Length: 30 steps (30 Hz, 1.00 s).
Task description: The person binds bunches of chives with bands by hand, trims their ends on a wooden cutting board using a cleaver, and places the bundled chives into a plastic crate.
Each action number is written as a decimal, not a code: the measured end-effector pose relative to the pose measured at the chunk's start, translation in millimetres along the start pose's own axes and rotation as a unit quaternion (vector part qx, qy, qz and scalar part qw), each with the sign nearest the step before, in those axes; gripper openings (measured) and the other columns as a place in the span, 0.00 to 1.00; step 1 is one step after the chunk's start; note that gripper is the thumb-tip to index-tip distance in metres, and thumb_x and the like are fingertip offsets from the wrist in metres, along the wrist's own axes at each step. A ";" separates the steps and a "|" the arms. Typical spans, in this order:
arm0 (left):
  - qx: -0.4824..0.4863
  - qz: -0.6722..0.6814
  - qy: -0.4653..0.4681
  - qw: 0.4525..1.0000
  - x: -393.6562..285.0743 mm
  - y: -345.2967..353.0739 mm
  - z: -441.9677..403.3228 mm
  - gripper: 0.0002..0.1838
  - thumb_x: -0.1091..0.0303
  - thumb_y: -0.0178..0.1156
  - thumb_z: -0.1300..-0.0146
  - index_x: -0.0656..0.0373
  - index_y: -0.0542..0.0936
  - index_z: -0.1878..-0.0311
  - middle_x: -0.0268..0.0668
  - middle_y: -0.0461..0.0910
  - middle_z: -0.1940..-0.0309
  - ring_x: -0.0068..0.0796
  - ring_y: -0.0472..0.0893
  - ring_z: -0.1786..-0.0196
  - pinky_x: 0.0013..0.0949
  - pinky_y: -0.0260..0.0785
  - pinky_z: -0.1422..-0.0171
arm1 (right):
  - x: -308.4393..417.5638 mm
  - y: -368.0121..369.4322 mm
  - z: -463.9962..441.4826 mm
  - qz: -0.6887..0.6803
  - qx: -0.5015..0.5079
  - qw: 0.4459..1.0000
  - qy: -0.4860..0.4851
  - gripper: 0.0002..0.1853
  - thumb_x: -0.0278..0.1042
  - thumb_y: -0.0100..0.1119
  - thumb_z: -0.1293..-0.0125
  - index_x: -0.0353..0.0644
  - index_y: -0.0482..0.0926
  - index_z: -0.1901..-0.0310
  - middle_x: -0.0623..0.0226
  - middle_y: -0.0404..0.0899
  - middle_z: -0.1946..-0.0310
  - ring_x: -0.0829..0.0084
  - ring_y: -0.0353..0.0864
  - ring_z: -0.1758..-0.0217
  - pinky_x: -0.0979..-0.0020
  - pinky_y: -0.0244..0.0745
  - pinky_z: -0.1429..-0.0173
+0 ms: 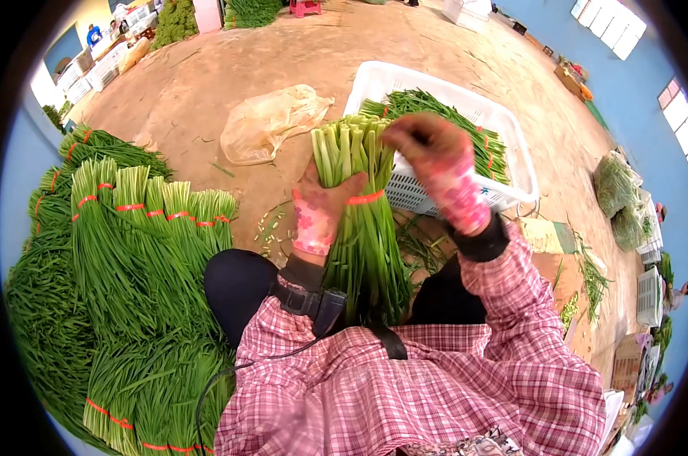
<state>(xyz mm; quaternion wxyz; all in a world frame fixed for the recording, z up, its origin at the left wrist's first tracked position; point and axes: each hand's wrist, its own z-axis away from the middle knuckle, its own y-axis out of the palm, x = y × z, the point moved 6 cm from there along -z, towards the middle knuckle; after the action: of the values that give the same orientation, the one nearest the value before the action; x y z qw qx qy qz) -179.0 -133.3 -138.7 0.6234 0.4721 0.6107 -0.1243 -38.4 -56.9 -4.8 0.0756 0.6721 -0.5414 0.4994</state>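
Observation:
My left hand point(323, 199), in a pink flowered glove, wraps round a thick bundle of garlic chives point(368, 251) between my knees. The bundle stands upright with its pale cut ends on top, and a red band point(364, 198) circles it just below my thumb. My right hand point(433, 148), gloved alike, is at the upper right edge of the cut ends with its fingers curled together. Whatever those fingers may pinch is hidden. Behind the bundle a white plastic crate point(523, 156) holds more banded chives point(443, 114).
On my left is a large heap of banded chive bundles point(142, 251). A crumpled clear plastic bag point(272, 125) lies on the floor ahead. Chopped stem bits point(269, 228) are scattered near my left knee. At right are a cardboard piece point(542, 235) and filled bags point(618, 190) by the wall.

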 end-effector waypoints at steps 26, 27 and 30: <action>0.004 -0.278 0.171 0.945 -8.0 15.1 12.1 0.41 0.59 0.81 0.57 0.61 0.75 0.39 0.41 0.86 0.55 0.37 0.86 0.57 0.38 0.79 0.52 | 20.9 -5.9 -25.4 0.201 0.159 0.943 -0.213 0.08 0.30 0.66 0.38 0.39 0.85 0.58 0.58 0.83 0.63 0.60 0.85 0.62 0.65 0.79 0.57; 0.013 -0.264 0.172 0.949 -6.6 16.0 12.3 0.42 0.59 0.81 0.57 0.61 0.74 0.37 0.41 0.86 0.55 0.37 0.86 0.57 0.38 0.79 0.52 | 15.1 0.0 -31.8 0.193 0.236 0.939 -0.156 0.09 0.30 0.64 0.38 0.39 0.85 0.58 0.58 0.84 0.63 0.60 0.85 0.62 0.64 0.79 0.57; 0.020 -0.248 0.164 0.955 1.0 13.3 11.6 0.47 0.58 0.81 0.57 0.59 0.70 0.33 0.42 0.86 0.55 0.36 0.87 0.56 0.38 0.80 0.51 | 2.8 -7.2 -37.4 0.155 0.175 0.968 -0.090 0.07 0.32 0.62 0.34 0.40 0.84 0.59 0.62 0.84 0.66 0.66 0.83 0.65 0.68 0.79 0.59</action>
<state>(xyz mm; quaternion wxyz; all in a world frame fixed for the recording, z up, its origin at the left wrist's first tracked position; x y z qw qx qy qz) -161.6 -134.5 -136.0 0.4548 0.3323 0.7996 -0.2081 -54.8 -31.9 18.8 -0.1704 0.6250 -0.5477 0.5295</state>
